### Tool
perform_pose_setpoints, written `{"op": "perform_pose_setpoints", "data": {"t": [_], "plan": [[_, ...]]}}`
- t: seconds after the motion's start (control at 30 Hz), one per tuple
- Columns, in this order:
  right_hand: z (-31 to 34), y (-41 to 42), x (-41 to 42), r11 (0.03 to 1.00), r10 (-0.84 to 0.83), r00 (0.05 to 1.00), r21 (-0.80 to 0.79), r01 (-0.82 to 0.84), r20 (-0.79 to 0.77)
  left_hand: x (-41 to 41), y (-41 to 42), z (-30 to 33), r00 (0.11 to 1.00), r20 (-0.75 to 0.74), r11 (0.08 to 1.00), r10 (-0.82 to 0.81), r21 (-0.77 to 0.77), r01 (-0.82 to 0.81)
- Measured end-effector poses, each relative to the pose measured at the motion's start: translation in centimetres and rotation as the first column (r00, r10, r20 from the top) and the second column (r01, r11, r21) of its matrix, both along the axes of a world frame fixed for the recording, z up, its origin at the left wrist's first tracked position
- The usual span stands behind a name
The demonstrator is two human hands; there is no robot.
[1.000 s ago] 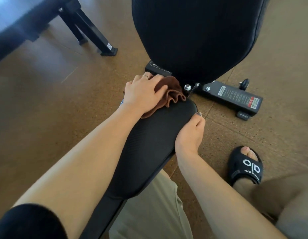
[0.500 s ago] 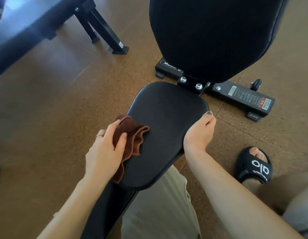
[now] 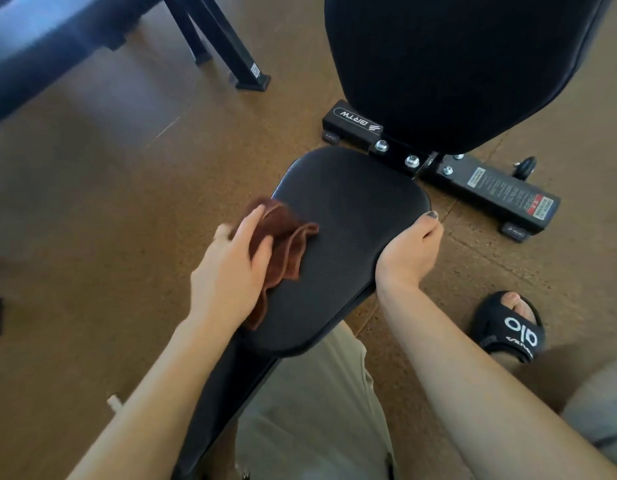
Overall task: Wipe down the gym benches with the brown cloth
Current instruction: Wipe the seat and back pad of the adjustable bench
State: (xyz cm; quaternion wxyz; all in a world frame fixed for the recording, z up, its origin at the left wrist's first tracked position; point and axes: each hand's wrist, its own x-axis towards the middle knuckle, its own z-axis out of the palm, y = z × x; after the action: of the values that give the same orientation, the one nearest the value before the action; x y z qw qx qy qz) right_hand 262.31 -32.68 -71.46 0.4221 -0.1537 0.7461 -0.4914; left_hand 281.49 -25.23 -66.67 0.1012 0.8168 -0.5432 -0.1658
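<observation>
The black seat pad (image 3: 348,244) of the gym bench lies in front of me, with the upright back pad (image 3: 466,64) rising behind it. My left hand (image 3: 234,268) presses the bunched brown cloth (image 3: 286,244) onto the pad's left edge, fingers laid over the cloth. My right hand (image 3: 409,252) grips the pad's right edge, thumb on top and fingers curled underneath.
The bench's black base bar (image 3: 490,188), with bolts, warning labels and a small wheel, lies on the brown floor behind the seat. The legs of another black bench (image 3: 227,53) stand at the upper left. My foot in a black slide sandal (image 3: 511,330) rests at the right.
My left hand slid the cloth from the far end of the seat back along its left edge, then a little forward again. My right hand kept its grip on the right edge.
</observation>
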Motion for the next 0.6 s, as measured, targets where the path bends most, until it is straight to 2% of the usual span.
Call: {"op": "perform_pose_setpoints", "data": {"t": [0.07, 0.13, 0.2, 0.3, 0.37, 0.47, 0.6], "plan": [[-0.1, 0.0, 0.1, 1.000, -0.005, 1.000, -0.001, 0.005, -0.005, 0.4, 3.3, 0.5, 0.999, -0.034, 0.999, 0.039, 0.011, -0.039], [-0.1, -0.1, 0.2, 1.000, -0.016, 1.000, 0.006, 0.016, -0.020, 0.6, 2.5, 0.3, 0.999, 0.013, 0.999, 0.048, -0.004, -0.048], [-0.3, -0.2, 0.3, 1.000, -0.018, 1.000, -0.001, 0.018, -0.021, 0.2, -1.7, -0.4, 0.998, 0.047, 0.999, 0.034, -0.021, -0.033], [-0.4, -0.1, 0.0, 1.000, -0.009, 0.999, -0.010, 0.009, -0.034, -1.1, -9.3, -1.4, 1.000, -0.004, 1.000, -0.010, 0.004, 0.010], [-0.2, -0.1, -0.2, 1.000, 0.005, 0.999, -0.010, -0.006, -0.038, -1.8, -10.7, -1.3, 1.000, 0.000, 1.000, -0.027, 0.011, 0.027], [0.2, 0.0, -0.3, 1.000, 0.015, 0.999, -0.006, -0.015, -0.029, -0.8, -4.6, -0.8, 0.997, 0.041, 0.998, -0.062, 0.022, 0.061], [0.0, 0.2, 0.0, 1.000, 0.005, 1.000, -0.016, -0.005, -0.020, 0.5, 6.3, 0.6, 0.992, -0.109, 0.998, 0.056, 0.017, -0.055]]}}
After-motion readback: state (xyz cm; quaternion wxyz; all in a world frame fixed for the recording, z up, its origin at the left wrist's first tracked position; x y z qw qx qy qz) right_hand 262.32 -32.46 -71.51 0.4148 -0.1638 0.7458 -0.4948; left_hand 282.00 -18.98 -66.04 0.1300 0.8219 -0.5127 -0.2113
